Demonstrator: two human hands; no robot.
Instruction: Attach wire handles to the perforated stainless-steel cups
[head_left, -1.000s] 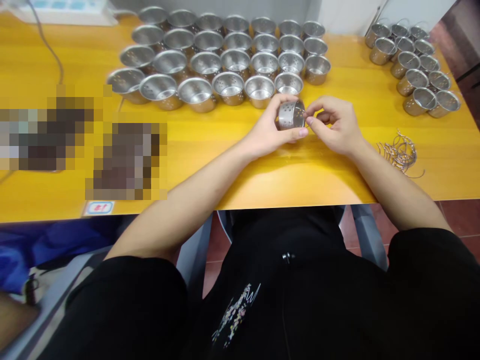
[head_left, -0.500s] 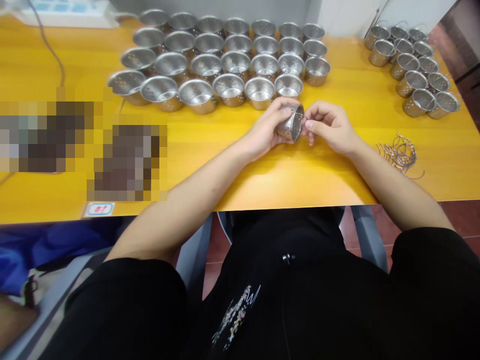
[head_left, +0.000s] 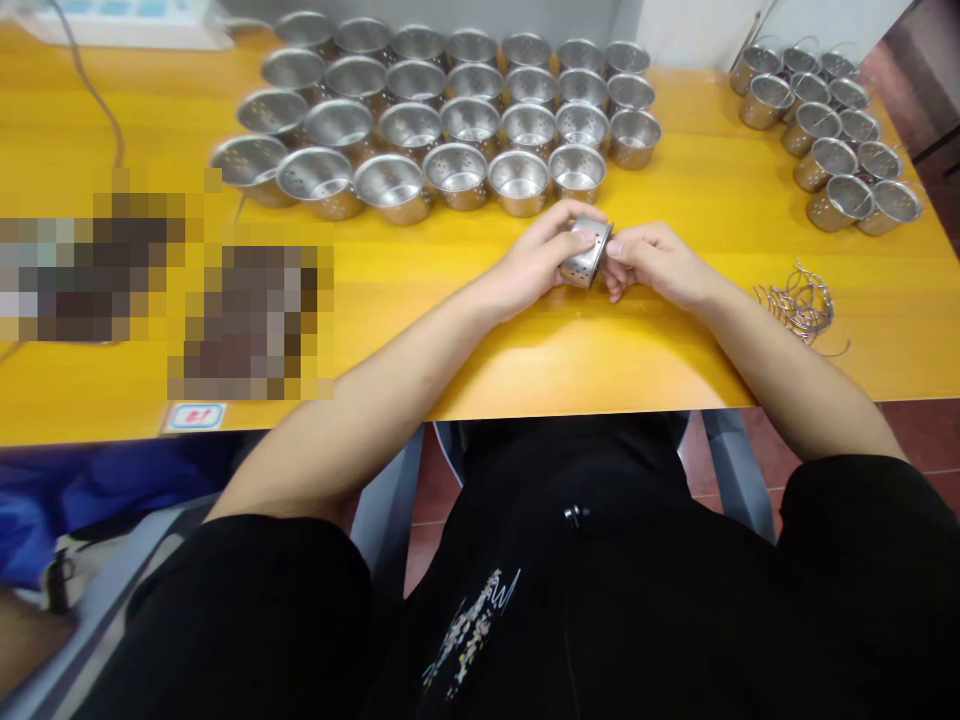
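Observation:
My left hand (head_left: 540, 262) is wrapped round a small perforated steel cup (head_left: 586, 252) tipped on its side, low over the yellow table (head_left: 465, 320). My right hand (head_left: 656, 265) meets the cup's rim from the right, fingers pinched together at its edge; what they pinch is too small to make out. Both hands rest near the table's middle, just in front of a block of several like cups (head_left: 450, 110).
A second group of several steel cups with wire handles (head_left: 829, 125) stands at the back right. A heap of loose wire handles (head_left: 801, 305) lies right of my right arm. Blurred-out items (head_left: 157, 290) lie at left; a cable (head_left: 97, 95) runs back.
The cup has tipped further onto its side and both hands have sunk lower toward the table. My right fingers have closed in tighter on the rim.

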